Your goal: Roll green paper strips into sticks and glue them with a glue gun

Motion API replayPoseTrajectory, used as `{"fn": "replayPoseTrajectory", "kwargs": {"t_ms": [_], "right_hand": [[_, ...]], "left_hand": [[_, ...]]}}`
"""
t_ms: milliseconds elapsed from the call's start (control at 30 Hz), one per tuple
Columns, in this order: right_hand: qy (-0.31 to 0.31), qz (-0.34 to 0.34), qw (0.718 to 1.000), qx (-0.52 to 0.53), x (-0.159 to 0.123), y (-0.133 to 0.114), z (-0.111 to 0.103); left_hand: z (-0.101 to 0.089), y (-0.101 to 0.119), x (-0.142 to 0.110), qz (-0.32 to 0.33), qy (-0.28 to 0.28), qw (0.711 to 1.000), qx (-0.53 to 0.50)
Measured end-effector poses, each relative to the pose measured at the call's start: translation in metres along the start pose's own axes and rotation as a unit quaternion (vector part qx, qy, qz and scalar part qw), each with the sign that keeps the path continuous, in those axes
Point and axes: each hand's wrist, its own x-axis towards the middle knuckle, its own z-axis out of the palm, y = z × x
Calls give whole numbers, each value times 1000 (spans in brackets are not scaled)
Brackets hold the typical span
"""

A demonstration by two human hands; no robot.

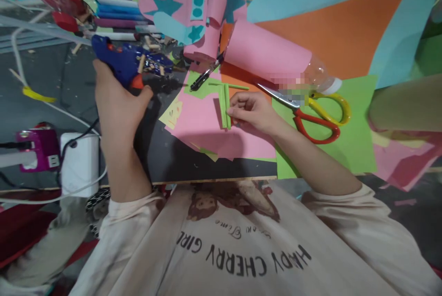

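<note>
My left hand is wrapped round the grip of a blue hot glue gun, which points right toward the papers. My right hand pinches a narrow folded green paper strip that lies on a pink sheet. A thin green strip lies just above it. Both hands rest over a dark board.
Scissors with red and yellow handles lie on a green sheet to the right. A plastic bottle wrapped in pink paper lies behind. Orange and blue sheets, a pink starred piece, markers, a white adapter and cables surround.
</note>
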Motion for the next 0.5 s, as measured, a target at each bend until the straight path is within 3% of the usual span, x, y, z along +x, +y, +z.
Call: {"fn": "replayPoseTrajectory", "kwargs": {"t_ms": [100,200,367,500], "right_hand": [[3,0,1000,0,1,0,0],[6,-2,1000,6,1,-1,1],[5,2,1000,14,0,-2,1],[8,13,1000,18,1,-2,1]], "left_hand": [[-16,-2,7,-100,-8,989,110],[-27,-6,16,-145,-15,980,133],[-36,-16,28,-140,-56,985,86],[-39,-20,28,-91,-7,993,68]]}}
